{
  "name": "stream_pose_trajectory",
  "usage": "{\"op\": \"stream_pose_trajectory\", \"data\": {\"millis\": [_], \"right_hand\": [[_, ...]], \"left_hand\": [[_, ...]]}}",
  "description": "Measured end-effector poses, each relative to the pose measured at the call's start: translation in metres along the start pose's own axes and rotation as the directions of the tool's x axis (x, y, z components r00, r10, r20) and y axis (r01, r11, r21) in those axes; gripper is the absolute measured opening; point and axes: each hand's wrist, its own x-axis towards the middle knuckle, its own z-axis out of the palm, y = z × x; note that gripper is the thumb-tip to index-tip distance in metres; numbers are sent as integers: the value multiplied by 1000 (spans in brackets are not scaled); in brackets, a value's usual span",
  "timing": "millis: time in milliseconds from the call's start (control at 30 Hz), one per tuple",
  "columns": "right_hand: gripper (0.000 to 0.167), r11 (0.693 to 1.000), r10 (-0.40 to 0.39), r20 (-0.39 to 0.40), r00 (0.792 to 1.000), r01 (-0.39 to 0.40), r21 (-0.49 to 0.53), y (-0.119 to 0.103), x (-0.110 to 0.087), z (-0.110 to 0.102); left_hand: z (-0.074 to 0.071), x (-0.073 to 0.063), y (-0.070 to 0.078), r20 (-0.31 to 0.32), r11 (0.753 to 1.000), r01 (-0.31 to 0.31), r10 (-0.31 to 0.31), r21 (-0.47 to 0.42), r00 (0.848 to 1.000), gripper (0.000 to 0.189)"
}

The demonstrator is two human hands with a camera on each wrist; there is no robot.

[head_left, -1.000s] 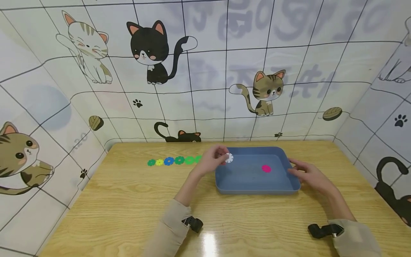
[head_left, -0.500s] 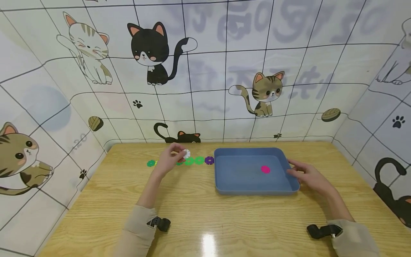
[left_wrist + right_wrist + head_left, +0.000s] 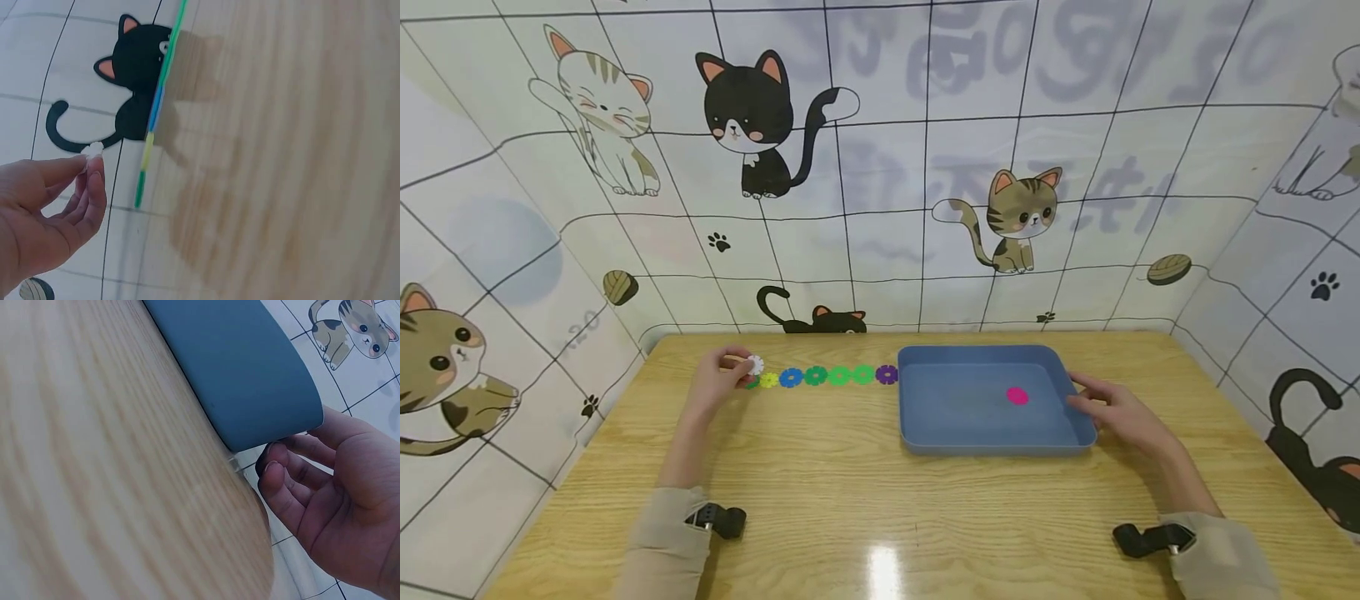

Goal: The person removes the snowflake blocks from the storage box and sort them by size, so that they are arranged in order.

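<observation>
My left hand (image 3: 715,379) pinches a white notched plastic snowflake disc (image 3: 756,365) between thumb and fingertips. It is above the left end of a row of similar discs. The row runs from a green disc, partly hidden by the hand, through a yellow disc (image 3: 770,380), a blue disc (image 3: 791,377) and several greens to a purple disc (image 3: 887,374). In the left wrist view the white disc (image 3: 94,149) shows at the fingertips. My right hand (image 3: 1123,412) grips the right end of a blue tray (image 3: 1000,447), fingers curled at its outer wall. A pink disc (image 3: 1017,396) lies in the tray.
The wooden table (image 3: 820,483) runs back to a wall covering (image 3: 887,192) printed with cats and grid lines. The tray's left side stands right beside the purple disc. A black wrist camera (image 3: 721,518) is strapped on the left sleeve.
My left hand has carried the white disc from over the tray's left side leftward along the row to its left end. The right hand has stayed at the tray's edge.
</observation>
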Motion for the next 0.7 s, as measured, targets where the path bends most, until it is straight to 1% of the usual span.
{"op": "stream_pose_trajectory", "data": {"millis": [100, 167, 300, 400, 567, 700], "right_hand": [[65, 1000, 1, 1, 1000, -1, -5, -1, 0, 0], [65, 1000, 3, 1, 1000, -3, -6, -2, 0, -1], [65, 1000, -2, 2, 1000, 2, -6, -2, 0, 0], [65, 1000, 5, 5, 1000, -5, -10, -1, 1, 1], [64, 1000, 0, 8, 1000, 0, -5, 0, 2, 0], [64, 1000, -2, 3, 1000, 2, -9, -2, 2, -1]], "left_hand": [[-14, 0, -10, -35, 999, 39, -38, 37, 999, 29], [-22, 1, -16, -53, 997, 52, -49, 60, 997, 28], [-33, 4, -26, -76, 988, 69, -59, 139, 995, 26], [-37, 5, -29, -81, 977, 82, -67, 196, 994, 26], [-39, 5, -32, -94, 964, 117, -97, 237, 991, 28], [-38, 5, -34, -74, 944, 121, -103, 308, 992, 30]]}}
